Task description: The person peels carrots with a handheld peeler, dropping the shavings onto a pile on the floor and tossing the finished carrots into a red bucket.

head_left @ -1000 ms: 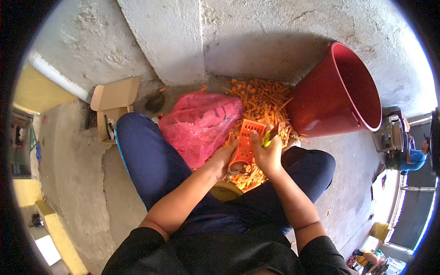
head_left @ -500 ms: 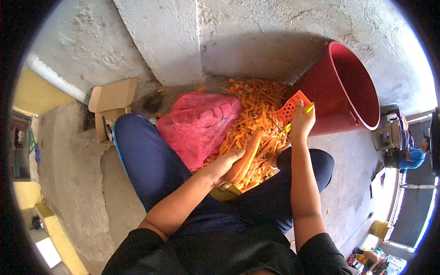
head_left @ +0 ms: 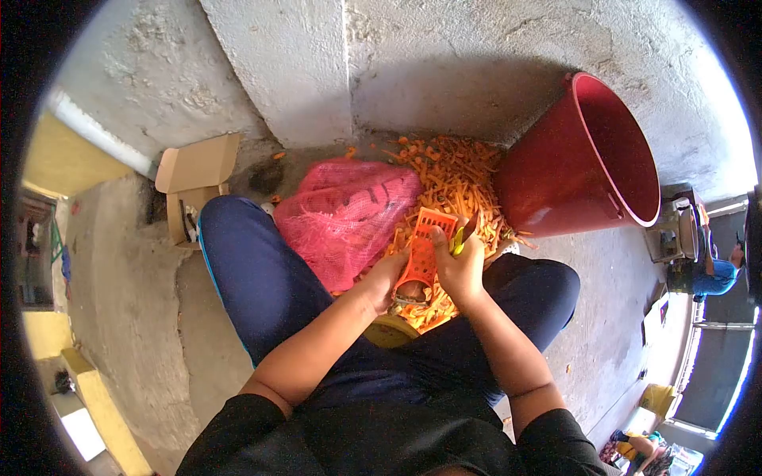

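My left hand (head_left: 386,282) is closed around a large carrot (head_left: 412,293), whose near end shows below an orange perforated grater (head_left: 419,247). My right hand (head_left: 462,268) grips the grater, its thumb lying across the face, and the grater rests over the carrot. A yellow-handled tool (head_left: 458,241) with a dark pointed end, which looks like a small knife, is also in my right hand. Beneath both hands spreads a heap of carrot peelings (head_left: 456,178). A pink mesh sack (head_left: 345,222) lies just left of the heap.
A big dark red tub (head_left: 556,170) leans tilted by the wall at the right. An open cardboard box (head_left: 194,170) sits at the left. Part of a yellowish container (head_left: 389,333) shows between my legs. Other people (head_left: 718,274) are at the far right.
My right hand has swung left and toward me with the grater and the yellow-handled tool, from beside the tub onto the carrot. The carrot in my left hand is now mostly covered.
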`<state>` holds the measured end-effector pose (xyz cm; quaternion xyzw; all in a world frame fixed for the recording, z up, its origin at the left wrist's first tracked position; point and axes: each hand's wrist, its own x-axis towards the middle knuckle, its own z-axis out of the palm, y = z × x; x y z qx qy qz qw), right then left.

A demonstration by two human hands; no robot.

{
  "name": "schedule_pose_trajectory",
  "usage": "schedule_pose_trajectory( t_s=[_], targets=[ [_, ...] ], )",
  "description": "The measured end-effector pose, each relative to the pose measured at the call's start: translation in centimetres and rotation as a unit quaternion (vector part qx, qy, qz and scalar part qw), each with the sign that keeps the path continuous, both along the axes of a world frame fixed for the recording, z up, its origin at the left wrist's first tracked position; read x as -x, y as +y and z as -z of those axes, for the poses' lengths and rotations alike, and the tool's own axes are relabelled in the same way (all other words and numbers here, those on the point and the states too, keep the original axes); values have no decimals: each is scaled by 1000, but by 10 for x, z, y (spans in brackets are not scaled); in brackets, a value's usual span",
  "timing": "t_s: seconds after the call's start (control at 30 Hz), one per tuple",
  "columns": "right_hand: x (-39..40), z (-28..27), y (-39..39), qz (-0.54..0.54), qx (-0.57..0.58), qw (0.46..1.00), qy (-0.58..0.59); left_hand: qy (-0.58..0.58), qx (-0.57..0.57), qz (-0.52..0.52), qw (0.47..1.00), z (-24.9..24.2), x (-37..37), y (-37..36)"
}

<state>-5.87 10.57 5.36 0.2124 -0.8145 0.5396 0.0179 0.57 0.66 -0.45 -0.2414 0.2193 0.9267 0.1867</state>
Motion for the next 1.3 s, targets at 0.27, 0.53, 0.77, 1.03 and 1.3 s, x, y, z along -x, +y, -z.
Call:
schedule_pose_trajectory(
  t_s=[0.27, 0.53, 0.77, 1.03, 1.3],
  targets=[
    [85, 11, 33, 199, -36, 978, 45, 11, 88, 109, 990, -28, -10, -4],
    [54, 11, 32, 136, 18, 990, -33, 14, 18, 79, 997, -1, -5, -9],
    [0, 9, -1, -7, 60, 997, -43, 12, -12, 26, 1000, 11, -2, -5],
    [63, 12, 27, 199, -38, 976, 81, 33, 43, 114, 992, -2, -8, -10],
    [83, 5, 43, 228, 21, 973, 41, 32, -31, 66, 997, 13, -6, -9]
  ],
)
